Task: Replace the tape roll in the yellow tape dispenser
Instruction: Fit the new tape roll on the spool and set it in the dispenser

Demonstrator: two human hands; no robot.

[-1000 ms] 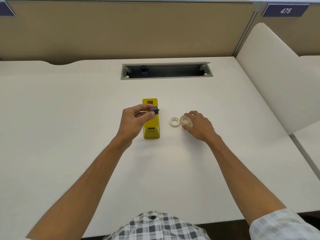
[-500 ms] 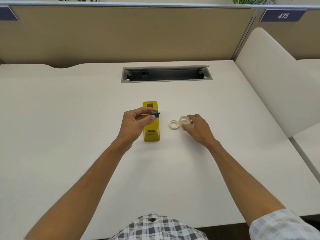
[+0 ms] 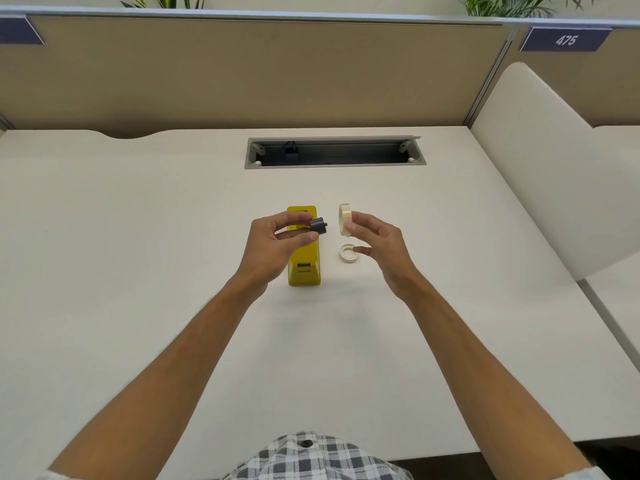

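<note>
The yellow tape dispenser (image 3: 304, 268) lies lengthwise on the white desk (image 3: 138, 237), partly hidden by my left hand (image 3: 273, 247). That hand pinches a small dark grey spool core (image 3: 319, 226) above the dispenser, its axle pointing right. My right hand (image 3: 379, 251) holds a pale tape roll (image 3: 345, 219) upright on edge, a short gap right of the core. A second, empty white tape ring (image 3: 348, 252) lies flat on the desk below the held roll.
A grey cable tray opening (image 3: 334, 152) is cut into the desk behind the dispenser. A beige partition (image 3: 242, 74) closes the back, and a white divider panel (image 3: 554, 161) stands at the right. My checked shirt shows at the bottom edge.
My right hand lifted one tape roll off the desk and turned it on edge beside the core. My left hand raised the core slightly. The other ring stayed on the desk.
</note>
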